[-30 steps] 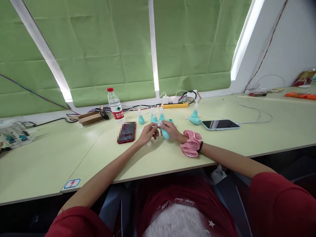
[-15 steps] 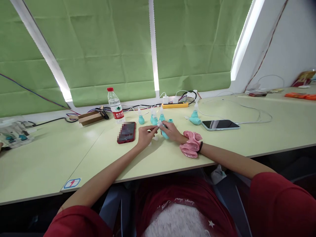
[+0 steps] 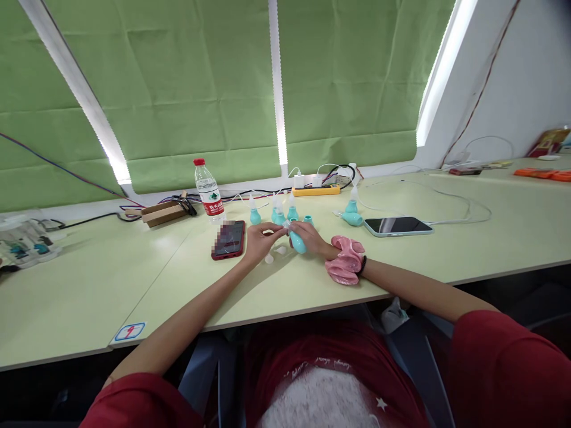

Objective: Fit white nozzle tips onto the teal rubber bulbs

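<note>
My right hand [image 3: 310,237] is closed around a turquoise rubber bulb [image 3: 298,242], its rounded end tilted toward me. At the bulb's upper end is a small clear plastic piece [image 3: 286,224], which the fingers of my left hand [image 3: 263,239] pinch. Fingers partly hide where piece and bulb meet. Two small whitish pieces, one a translucent tip [image 3: 269,258], lie on the table below my hands. Beyond them stand several turquoise bulbs with clear nozzles, among them a bulb [image 3: 254,215] at the left. Another bulb [image 3: 352,219] lies on its side to the right.
A red-cased phone [image 3: 229,240] and a water bottle [image 3: 209,191] are left of my hands. To the right lies a charging phone [image 3: 398,225]. A yellow power strip [image 3: 316,190], cables and a cardboard box [image 3: 164,213] line the back of the table [image 3: 187,285].
The bulb in my right hand has turned so more of its rounded end shows. My left hand has shifted slightly, uncovering the small whitish pieces on the table.
</note>
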### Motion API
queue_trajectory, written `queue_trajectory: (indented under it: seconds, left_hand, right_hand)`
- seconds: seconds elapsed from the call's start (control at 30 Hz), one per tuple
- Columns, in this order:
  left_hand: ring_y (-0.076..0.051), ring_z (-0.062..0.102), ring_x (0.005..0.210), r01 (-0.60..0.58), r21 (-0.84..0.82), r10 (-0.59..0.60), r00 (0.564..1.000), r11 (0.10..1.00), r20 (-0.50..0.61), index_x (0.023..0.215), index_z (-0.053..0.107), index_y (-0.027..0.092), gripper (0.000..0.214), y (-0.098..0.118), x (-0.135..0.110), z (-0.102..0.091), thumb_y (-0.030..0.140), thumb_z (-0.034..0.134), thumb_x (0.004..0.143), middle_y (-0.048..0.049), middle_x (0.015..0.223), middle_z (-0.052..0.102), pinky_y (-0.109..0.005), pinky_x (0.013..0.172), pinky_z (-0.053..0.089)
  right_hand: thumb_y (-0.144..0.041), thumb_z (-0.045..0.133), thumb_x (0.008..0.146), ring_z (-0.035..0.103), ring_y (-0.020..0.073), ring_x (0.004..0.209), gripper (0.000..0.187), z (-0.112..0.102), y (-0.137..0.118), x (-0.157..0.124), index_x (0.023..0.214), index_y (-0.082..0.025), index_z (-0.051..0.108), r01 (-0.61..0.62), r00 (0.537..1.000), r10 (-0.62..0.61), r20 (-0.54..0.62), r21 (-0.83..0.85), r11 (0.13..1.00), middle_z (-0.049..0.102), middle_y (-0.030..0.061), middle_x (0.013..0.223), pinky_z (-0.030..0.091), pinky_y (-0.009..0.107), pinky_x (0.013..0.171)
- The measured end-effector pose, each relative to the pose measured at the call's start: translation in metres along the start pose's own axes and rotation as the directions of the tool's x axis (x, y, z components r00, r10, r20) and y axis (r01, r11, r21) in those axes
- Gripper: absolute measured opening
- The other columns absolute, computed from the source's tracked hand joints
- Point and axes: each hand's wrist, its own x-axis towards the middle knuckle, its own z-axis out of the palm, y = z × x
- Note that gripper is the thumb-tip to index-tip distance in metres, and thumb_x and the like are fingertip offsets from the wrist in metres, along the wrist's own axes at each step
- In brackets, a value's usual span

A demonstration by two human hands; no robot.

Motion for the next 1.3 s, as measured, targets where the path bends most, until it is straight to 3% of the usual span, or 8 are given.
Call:
queue_trajectory:
  seconds: [0.17, 0.27, 0.43, 0.63, 0.83, 1.07, 1.3]
  left_hand:
    - [-0.013, 0.057, 0.053, 0.244, -0.229, -0.228, 0.969, 0.942, 0.094, 0.07, 0.067, 0.01, 0.029, 0.003, 0.003, -0.003, 0.032, 0.071, 0.051, -0.0055, 0.063, 0.064, -0.03, 0.06, 0.051]
    - [-0.014, 0.059, 0.055, 0.3, -0.278, -0.29, 0.954, 0.913, 0.075, 0.071, 0.067, 0.009, 0.029, 0.005, 0.001, -0.001, 0.03, 0.072, 0.05, -0.0061, 0.064, 0.065, -0.03, 0.063, 0.051]
    - [-0.013, 0.058, 0.053, 0.248, -0.179, -0.26, 0.964, 0.952, -0.048, 0.068, 0.067, 0.01, 0.027, 0.003, -0.003, 0.007, 0.033, 0.069, 0.054, -0.0061, 0.063, 0.065, -0.028, 0.057, 0.051]
    - [-0.011, 0.054, 0.05, 0.166, -0.066, -0.171, 0.982, 0.984, -0.076, 0.066, 0.068, 0.011, 0.024, 0.006, -0.005, 0.009, 0.033, 0.065, 0.057, -0.0043, 0.062, 0.064, -0.024, 0.049, 0.05]
    - [-0.008, 0.05, 0.046, 0.199, -0.095, -0.205, 0.978, 0.975, -0.048, 0.067, 0.068, 0.011, 0.021, 0.005, -0.003, 0.007, 0.028, 0.066, 0.055, -0.0036, 0.059, 0.063, -0.022, 0.046, 0.046]
    - [-0.008, 0.048, 0.044, 0.151, -0.109, -0.152, 0.988, 0.982, -0.001, 0.062, 0.066, 0.011, 0.016, 0.003, -0.003, 0.004, 0.026, 0.062, 0.056, -0.0026, 0.055, 0.06, -0.02, 0.044, 0.041]
    - [-0.008, 0.049, 0.043, 0.175, -0.109, -0.176, 0.984, 0.979, 0.005, 0.058, 0.062, 0.01, 0.013, 0.002, -0.001, 0.006, 0.021, 0.055, 0.058, -0.0014, 0.051, 0.057, -0.019, 0.044, 0.043]
  right_hand:
    - [-0.042, 0.027, 0.083, 0.047, 0.0133, 0.056, 0.034, 0.002, -0.001, -0.001, 0.069, -0.018, 0.046, -0.01, 1.0, 0.01, 0.007, 0.025, 1.0, 0.051, 0.0011, 0.057, 0.037, 0.026, 0.056]
    - [-0.041, 0.027, 0.083, 0.046, 0.0127, 0.057, 0.034, 0.003, -0.002, -0.003, 0.07, -0.017, 0.046, 0.022, 1.0, -0.023, -0.022, -0.05, 0.999, 0.051, 0.0008, 0.059, 0.036, 0.025, 0.057]
    - [-0.038, 0.026, 0.084, 0.041, 0.0107, 0.056, 0.032, 0.003, -0.006, -0.005, 0.067, -0.018, 0.043, 0.097, 0.986, -0.13, -0.101, -0.285, 0.954, 0.045, -0.0011, 0.059, 0.033, 0.024, 0.058]
    - [-0.037, 0.026, 0.085, 0.039, 0.0112, 0.054, 0.03, 0.003, -0.007, -0.005, 0.067, -0.018, 0.041, 0.064, 0.984, -0.129, -0.12, -0.436, 0.897, 0.041, -0.0013, 0.057, 0.03, 0.023, 0.056]
    - [-0.036, 0.025, 0.085, 0.04, 0.0115, 0.055, 0.03, 0.003, -0.008, -0.006, 0.067, -0.018, 0.041, 0.116, 0.98, -0.173, -0.096, -0.427, 0.897, 0.042, -0.0004, 0.059, 0.03, 0.024, 0.057]
    - [-0.035, 0.026, 0.086, 0.042, 0.011, 0.054, 0.029, 0.006, -0.009, -0.008, 0.067, -0.018, 0.042, 0.127, 0.982, -0.167, -0.089, -0.342, 0.931, 0.047, -0.0002, 0.059, 0.031, 0.024, 0.058]
    - [-0.036, 0.028, 0.085, 0.04, 0.0101, 0.055, 0.032, 0.006, -0.008, -0.005, 0.066, -0.017, 0.044, 0.161, 0.979, -0.196, -0.061, -0.36, 0.919, 0.042, -0.0013, 0.057, 0.031, 0.024, 0.057]
